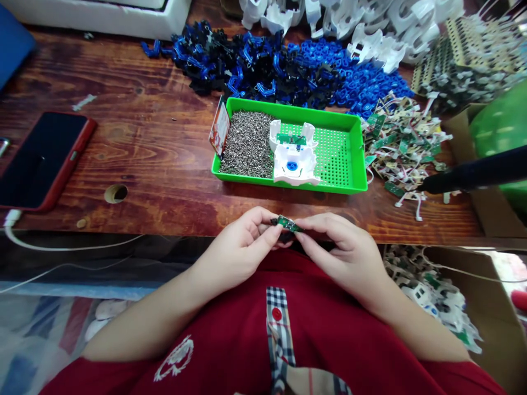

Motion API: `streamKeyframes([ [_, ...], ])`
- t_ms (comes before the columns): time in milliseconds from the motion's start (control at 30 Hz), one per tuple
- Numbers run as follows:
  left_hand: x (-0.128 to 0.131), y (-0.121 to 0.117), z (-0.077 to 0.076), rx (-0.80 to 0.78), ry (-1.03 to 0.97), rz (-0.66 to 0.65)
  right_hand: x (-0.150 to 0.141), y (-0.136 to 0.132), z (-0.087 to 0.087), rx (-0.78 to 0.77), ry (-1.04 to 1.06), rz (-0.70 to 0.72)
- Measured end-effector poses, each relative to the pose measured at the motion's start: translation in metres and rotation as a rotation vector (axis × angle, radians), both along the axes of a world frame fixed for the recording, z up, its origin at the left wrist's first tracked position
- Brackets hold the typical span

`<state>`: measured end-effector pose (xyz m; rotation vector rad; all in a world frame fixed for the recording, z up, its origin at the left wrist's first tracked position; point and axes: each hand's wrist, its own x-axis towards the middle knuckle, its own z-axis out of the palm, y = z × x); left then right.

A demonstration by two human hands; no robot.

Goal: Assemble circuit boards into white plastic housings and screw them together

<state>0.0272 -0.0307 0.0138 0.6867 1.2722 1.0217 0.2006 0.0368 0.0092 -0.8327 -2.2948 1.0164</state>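
Observation:
A small green circuit board (287, 223) is pinched between both hands just off the table's front edge. My left hand (242, 241) grips its left end, where a black part (285, 237) shows beneath the board, partly hidden by fingers. My right hand (343, 244) has thumb and forefinger closed on the board's right end. Beyond the hands stands a green plastic basket (362, 164). In it lie a heap of small metal screws (247, 142) and a white plastic shell (294, 173) with a green board and a blue round piece in it.
Black and blue plastic parts (247, 66), small blue pieces (354, 77), white shells (382, 27) and wired circuit boards (407, 142) are heaped behind and right. A dark rod-like tool (473, 170) juts in from the right. At left lies a phone (41, 159) with a white cable (61, 247).

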Motion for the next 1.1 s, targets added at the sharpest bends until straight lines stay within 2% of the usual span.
streamKeyframes([
  [233,0.003,-0.003,0.000,0.016,0.078,-0.009,-0.002,-0.005,0.000,0.215,-0.094,0.003],
  [467,0.002,-0.003,0.000,0.007,0.046,0.012,-0.001,-0.003,0.000,0.160,-0.093,0.043],
  [633,0.004,-0.004,0.002,0.031,0.070,0.046,-0.002,-0.006,-0.001,0.178,-0.073,0.018],
  [1100,0.007,-0.003,-0.007,0.000,-0.240,0.206,-0.008,-0.013,-0.001,0.204,-0.047,-0.045],
])
